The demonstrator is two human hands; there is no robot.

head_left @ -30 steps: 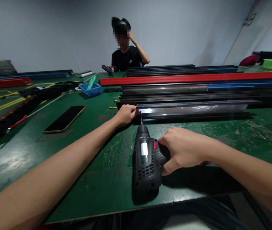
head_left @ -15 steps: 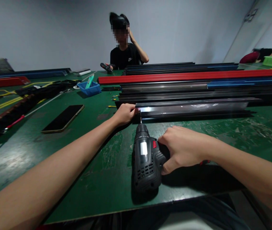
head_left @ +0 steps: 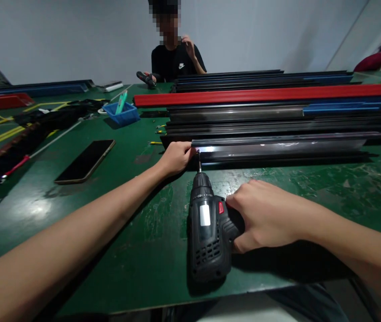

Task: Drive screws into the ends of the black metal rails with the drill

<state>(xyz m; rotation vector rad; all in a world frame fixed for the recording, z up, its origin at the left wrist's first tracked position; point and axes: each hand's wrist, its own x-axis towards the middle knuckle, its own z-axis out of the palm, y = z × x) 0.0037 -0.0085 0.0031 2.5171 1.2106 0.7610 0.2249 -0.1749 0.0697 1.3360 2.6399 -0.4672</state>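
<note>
My right hand (head_left: 264, 217) is wrapped round the handle of a black cordless drill (head_left: 209, 237) with a red switch. The drill lies on its side just above or on the green table, its bit pointing away from me. The tip of the bit meets the left end of a long, shiny dark metal profile (head_left: 277, 150), where a light spot shines. My left hand (head_left: 176, 158) is closed on that same end of the profile, thumb close to the bit. Its fingertips are partly hidden. Whether a screw sits at the tip is too small to tell.
More black profiles (head_left: 244, 127) and a long red one (head_left: 260, 94) lie behind. A phone (head_left: 86, 162), a blue bin (head_left: 123, 117) with a green-handled tool and yellow-wired parts (head_left: 6, 134) are at left on the green table (head_left: 150, 268). Across sits a co-worker (head_left: 177, 60) holding a drill.
My hands, the drill and the profile keep nearly the same places relative to each other while the view shifts slightly. The co-worker's raised hand has come down from the head.
</note>
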